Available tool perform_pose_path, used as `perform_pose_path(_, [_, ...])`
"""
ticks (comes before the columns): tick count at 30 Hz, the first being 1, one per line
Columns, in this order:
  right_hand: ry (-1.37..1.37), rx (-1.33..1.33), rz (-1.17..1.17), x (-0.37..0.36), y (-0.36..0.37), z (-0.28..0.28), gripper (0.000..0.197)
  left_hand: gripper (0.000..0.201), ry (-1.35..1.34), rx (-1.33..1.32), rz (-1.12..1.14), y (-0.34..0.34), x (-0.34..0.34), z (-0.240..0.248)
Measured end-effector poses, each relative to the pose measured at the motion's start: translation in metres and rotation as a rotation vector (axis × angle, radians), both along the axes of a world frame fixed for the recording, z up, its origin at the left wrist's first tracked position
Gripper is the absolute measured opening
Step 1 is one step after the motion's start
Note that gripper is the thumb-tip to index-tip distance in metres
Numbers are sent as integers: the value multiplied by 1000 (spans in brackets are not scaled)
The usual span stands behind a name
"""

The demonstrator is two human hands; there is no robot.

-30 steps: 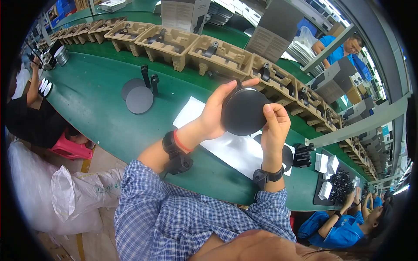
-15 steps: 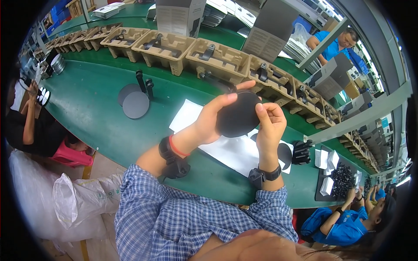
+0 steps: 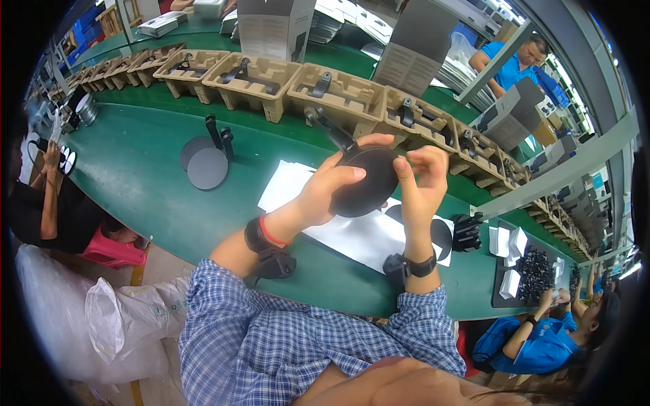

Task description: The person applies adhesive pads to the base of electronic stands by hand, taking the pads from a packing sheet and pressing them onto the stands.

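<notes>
Across the background, a busy workshop with a long green tabletop (image 3: 135,145) running beneath the grip, and a row of brown moulded trays (image 3: 338,93) just beyond. To the left of the left grip (image 3: 321,193), near the trays, two grey discs (image 3: 207,168) with black posts (image 3: 226,143); below and between left and right grip, a white sheet (image 3: 281,186); below the right grip (image 3: 421,177), a dark disc (image 3: 441,241) and, just beside, a cluster of black parts (image 3: 467,233). Grasping a black disc (image 3: 372,179) firmly with the left grip, thumb laid over the face, raised off the tabletop and tilted, between left and right grip. Sticking out just beyond the left grip toward the trays, a dark arm (image 3: 334,128); impossible to tell whether joined to the disc, with the root hidden. At the right grip, thumb up against the disc's rim, fingers curled loosely; cannot tell whether pinching or merely touching. Looks, by judgement, like turning and working the disc's edge by hand. Probably calls next for a steady left hold and a surer right-hand purchase on the rim. Compared with half a second ago: disc tipped further away from face-on, left thumb lower on the face, right fingers spread looser, arm showing far more plainly.
</notes>
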State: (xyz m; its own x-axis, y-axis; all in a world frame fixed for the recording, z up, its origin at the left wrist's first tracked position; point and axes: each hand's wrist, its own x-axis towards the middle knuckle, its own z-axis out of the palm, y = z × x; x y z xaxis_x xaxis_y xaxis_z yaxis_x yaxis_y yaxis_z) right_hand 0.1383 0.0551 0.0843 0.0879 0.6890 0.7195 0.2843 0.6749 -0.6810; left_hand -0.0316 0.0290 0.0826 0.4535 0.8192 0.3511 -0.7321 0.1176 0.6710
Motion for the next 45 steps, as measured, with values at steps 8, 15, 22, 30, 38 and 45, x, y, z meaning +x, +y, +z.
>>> perform_pose_path(8, [-522, 312, 104, -5, -4, 10, 34, 59, -148, -261, 33, 12, -10, -13])
perform_pose_path(15, [-1049, 446, -93, -38, -3, 13, 40, 58, 78, -288, 66, 11, -39, -12])
perform_pose_path(22, [-907, -16, -444, -18, 95, 35, 64, 35, 459, -114, 533, 20, -104, -76])
perform_pose_path(30, [-1014, -524, -460, -3, 190, -7, 64, 21, 583, -68, 709, 31, -114, -86])
perform_pose_path(38, [-1252, -16, -582, -28, 183, -30, 35, 58, 1269, 361, 688, 19, -123, -75])
perform_pose_path(45, [-1384, -116, -483, -6, 169, -27, 51, 93, 1771, 737, 355, 22, -126, -97])
